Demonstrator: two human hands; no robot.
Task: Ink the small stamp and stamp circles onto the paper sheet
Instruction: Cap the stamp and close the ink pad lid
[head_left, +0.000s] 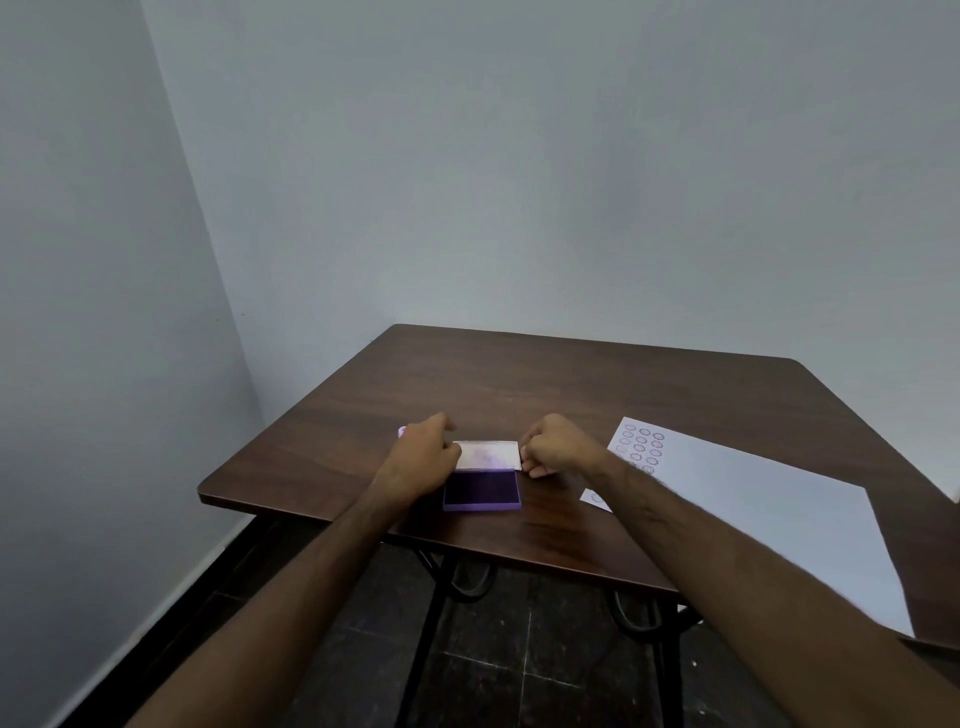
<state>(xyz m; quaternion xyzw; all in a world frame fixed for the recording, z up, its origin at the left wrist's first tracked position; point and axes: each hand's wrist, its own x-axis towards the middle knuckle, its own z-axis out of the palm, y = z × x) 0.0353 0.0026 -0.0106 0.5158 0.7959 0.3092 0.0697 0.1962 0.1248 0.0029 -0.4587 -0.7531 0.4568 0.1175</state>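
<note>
A purple ink pad (482, 491) lies open near the table's front edge, its dark pad facing up. Its pale lid (487, 455) stands hinged back behind it. My left hand (423, 457) holds the lid's left end and my right hand (556, 447) pinches its right end. A small pink-purple object (401, 431), perhaps the small stamp, peeks out behind my left hand, mostly hidden. The white paper sheet (769, 519) lies to the right, with several stamped circles (641, 447) in its far left corner.
The dark wooden table (571, 395) stands in a corner between two grey walls. A small paper scrap (595, 499) with a circle lies beside my right forearm. The floor below is dark tile, with black metal table legs.
</note>
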